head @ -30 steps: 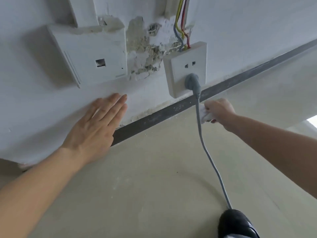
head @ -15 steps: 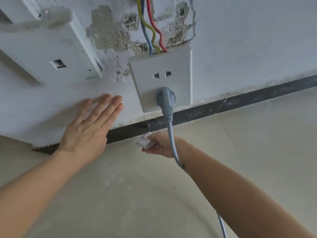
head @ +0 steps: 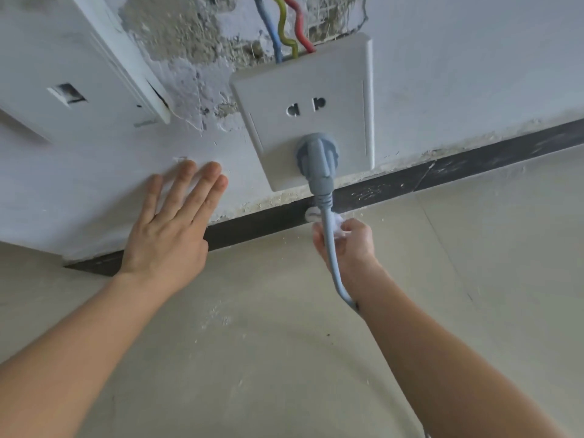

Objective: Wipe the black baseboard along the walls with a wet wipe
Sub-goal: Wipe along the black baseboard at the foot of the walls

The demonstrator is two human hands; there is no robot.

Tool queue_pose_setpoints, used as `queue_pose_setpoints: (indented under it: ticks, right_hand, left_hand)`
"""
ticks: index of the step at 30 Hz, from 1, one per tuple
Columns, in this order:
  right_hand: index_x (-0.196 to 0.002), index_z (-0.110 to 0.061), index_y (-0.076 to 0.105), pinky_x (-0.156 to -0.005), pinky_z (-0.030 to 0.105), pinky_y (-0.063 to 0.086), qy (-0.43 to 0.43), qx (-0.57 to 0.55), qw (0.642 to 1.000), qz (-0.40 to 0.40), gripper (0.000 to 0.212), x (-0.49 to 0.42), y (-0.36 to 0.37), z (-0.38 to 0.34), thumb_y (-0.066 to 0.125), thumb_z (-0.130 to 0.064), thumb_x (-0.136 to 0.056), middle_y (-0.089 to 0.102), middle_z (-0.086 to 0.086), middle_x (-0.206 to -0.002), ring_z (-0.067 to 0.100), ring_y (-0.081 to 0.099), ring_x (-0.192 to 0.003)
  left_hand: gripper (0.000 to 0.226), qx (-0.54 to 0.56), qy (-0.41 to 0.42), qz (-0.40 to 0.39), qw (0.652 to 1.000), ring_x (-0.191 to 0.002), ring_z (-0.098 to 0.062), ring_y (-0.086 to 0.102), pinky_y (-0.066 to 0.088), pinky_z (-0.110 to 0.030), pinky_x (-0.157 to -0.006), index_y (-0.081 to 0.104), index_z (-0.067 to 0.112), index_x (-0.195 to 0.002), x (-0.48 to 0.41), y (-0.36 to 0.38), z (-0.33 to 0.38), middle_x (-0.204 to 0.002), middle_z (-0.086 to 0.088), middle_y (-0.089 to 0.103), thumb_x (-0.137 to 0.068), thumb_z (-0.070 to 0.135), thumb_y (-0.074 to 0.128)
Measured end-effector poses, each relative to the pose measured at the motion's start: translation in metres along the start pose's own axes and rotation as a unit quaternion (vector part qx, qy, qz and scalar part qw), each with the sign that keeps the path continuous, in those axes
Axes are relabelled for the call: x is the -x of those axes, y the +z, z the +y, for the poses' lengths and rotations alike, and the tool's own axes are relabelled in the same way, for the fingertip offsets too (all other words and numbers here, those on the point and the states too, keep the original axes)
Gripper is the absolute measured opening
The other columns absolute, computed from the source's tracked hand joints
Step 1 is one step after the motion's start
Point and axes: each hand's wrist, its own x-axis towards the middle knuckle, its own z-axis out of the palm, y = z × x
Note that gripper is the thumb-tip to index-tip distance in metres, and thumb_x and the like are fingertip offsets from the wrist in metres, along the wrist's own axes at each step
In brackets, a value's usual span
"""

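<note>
Left hand (head: 167,238) flat against the white wall (head: 458,74), fingers straight, just above the black baseboard (head: 252,222). Right hand (head: 347,245) grips a crumpled wet wipe (head: 338,223) at the baseboard, directly below the socket (head: 306,112), behind the grey cable (head: 330,245).

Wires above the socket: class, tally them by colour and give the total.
Blue wire: 1
Yellow-green wire: 1
Red wire: 1
Total: 3, all running down behind the top of the white socket.
</note>
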Motion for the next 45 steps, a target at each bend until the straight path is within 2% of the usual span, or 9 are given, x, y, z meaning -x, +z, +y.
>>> queue_pose_setpoints:
  ticks: [5,10,17,20,29,35,37,41,45]
  right_hand:
    - [-0.074,0.001,0.057,-0.083,0.033,0.056,0.092,0.349,0.924,-0.127,0.018,0.023,0.046,0.031,0.047,0.005,-0.089,0.069,0.013,-0.074,0.026,0.063,-0.079]
    - [-0.077,0.003,0.053,-0.049,0.028,0.058,0.097,0.222,0.968,-0.068,0.020,0.005,0.061,0.041,0.036,0.007,-0.088,0.061,0.021,-0.076,0.027,0.063,-0.066]
    - [-0.109,0.005,0.055,-0.046,0.020,0.053,-0.005,-0.009,0.999,-0.037,0.027,0.004,0.021,0.004,0.036,-0.004,-0.093,0.059,0.020,-0.090,0.020,0.060,-0.058]
    - [-0.082,0.000,0.053,-0.042,0.020,0.045,-0.046,-0.095,0.994,-0.007,0.023,0.011,0.011,-0.007,0.033,-0.007,-0.090,0.056,0.010,-0.056,0.013,0.049,-0.032]
    - [-0.079,0.004,0.058,-0.054,0.026,0.058,0.132,0.306,0.938,-0.090,0.024,0.009,0.039,0.044,0.037,0.004,-0.090,0.066,0.017,-0.064,0.022,0.065,-0.053]
    - [-0.117,0.010,0.054,-0.081,0.033,0.058,0.115,0.279,0.949,-0.088,0.030,-0.005,0.060,0.088,0.045,0.004,-0.089,0.062,0.026,-0.118,0.025,0.062,-0.086]
    - [-0.088,0.009,0.068,-0.091,0.034,0.054,0.106,0.256,0.954,-0.112,0.016,-0.003,0.060,0.088,0.053,0.008,-0.080,0.064,0.025,-0.108,0.025,0.063,-0.090]
    - [-0.064,0.000,0.053,-0.059,0.023,0.057,0.083,0.098,0.987,-0.099,0.036,-0.005,0.048,0.070,0.030,0.016,-0.086,0.062,0.019,-0.060,0.021,0.065,-0.049]
    - [-0.077,-0.008,0.041,-0.048,0.020,0.050,0.027,0.022,0.997,-0.062,0.025,-0.014,0.030,0.034,0.028,0.013,-0.075,0.044,0.014,-0.067,0.017,0.048,-0.044]
  left_hand:
    - [0.098,-0.008,0.010,0.014,1.000,-0.146,-0.020,-0.011,-0.007,-0.044,-0.118,0.000,0.015,-0.152,0.001,0.004,-0.002,-0.159,0.003,-0.011,-0.066,0.009,0.048]
    - [0.101,0.012,0.005,0.011,1.000,-0.146,-0.021,-0.012,-0.007,-0.044,-0.118,-0.008,0.017,-0.151,0.002,0.004,0.001,-0.159,0.003,-0.013,-0.067,0.010,0.047]
    - [0.102,0.037,-0.002,0.001,0.999,-0.145,-0.018,-0.014,-0.013,-0.038,-0.117,0.007,0.015,-0.151,0.000,-0.001,-0.002,-0.158,0.007,-0.014,-0.065,0.000,0.059]
    - [0.106,0.037,-0.001,0.001,0.999,-0.145,-0.018,-0.015,-0.013,-0.039,-0.117,0.009,0.013,-0.150,-0.001,0.001,-0.003,-0.158,0.007,-0.014,-0.061,-0.002,0.066]
    - [0.099,0.021,0.030,0.037,0.999,-0.145,-0.023,-0.013,-0.011,-0.041,-0.117,0.003,0.013,-0.151,0.001,0.011,-0.009,-0.159,0.004,-0.012,-0.065,-0.017,0.041]
    - [0.101,0.028,0.033,0.036,0.998,-0.144,-0.024,-0.019,-0.013,-0.042,-0.117,-0.003,0.014,-0.151,0.002,0.010,-0.005,-0.156,0.006,-0.020,-0.066,-0.019,0.042]
    - [0.095,0.041,0.027,0.032,0.998,-0.144,-0.024,-0.020,-0.015,-0.041,-0.116,0.004,0.013,-0.148,0.001,0.009,-0.003,-0.156,0.005,-0.020,-0.067,-0.015,0.043]
    - [0.098,0.040,0.016,0.037,0.998,-0.144,-0.024,-0.020,-0.015,-0.041,-0.116,0.007,0.015,-0.146,0.000,0.010,-0.001,-0.155,0.006,-0.020,-0.063,-0.019,0.048]
    - [0.102,0.037,0.010,0.040,0.998,-0.144,-0.023,-0.020,-0.015,-0.041,-0.116,-0.002,0.013,-0.151,0.001,0.016,-0.001,-0.157,0.005,-0.019,-0.066,-0.015,0.045]
